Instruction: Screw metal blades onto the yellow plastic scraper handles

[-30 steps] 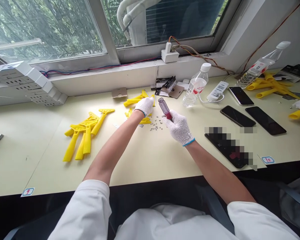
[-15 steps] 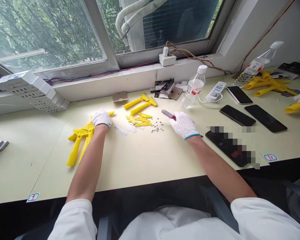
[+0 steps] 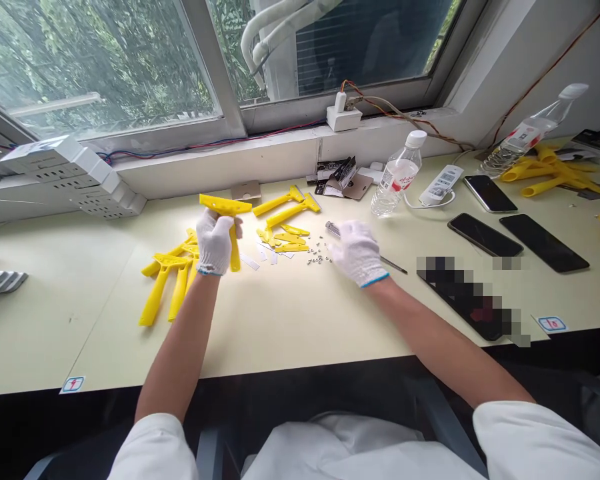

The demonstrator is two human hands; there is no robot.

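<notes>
My left hand (image 3: 215,243), in a white knit glove, is closed around a yellow plastic scraper (image 3: 225,204), raised above the table with its wide head uppermost. Below and left of that hand lies a pile of yellow scrapers (image 3: 163,280). My gloved right hand (image 3: 357,253) hovers over or rests on a screwdriver (image 3: 394,265), whose handle end and shaft show on either side; its blurred fingers hide whether they grip it. Small screws and nuts (image 3: 320,257) lie by its fingertips. Yellow cover pieces (image 3: 290,240) and thin metal blades (image 3: 250,261) lie between my hands.
Two assembled scrapers (image 3: 295,210) lie at the back beside a small cardboard box (image 3: 246,190). A water bottle (image 3: 397,177), a power strip (image 3: 441,185) and several phones (image 3: 485,235) stand or lie to the right. White boxes (image 3: 80,180) lean at the left.
My left hand has lifted a yellow scraper off the pile and turned it upright. My right hand has shifted left toward the screws, and the screwdriver has moved slightly left. The view has shifted a little.
</notes>
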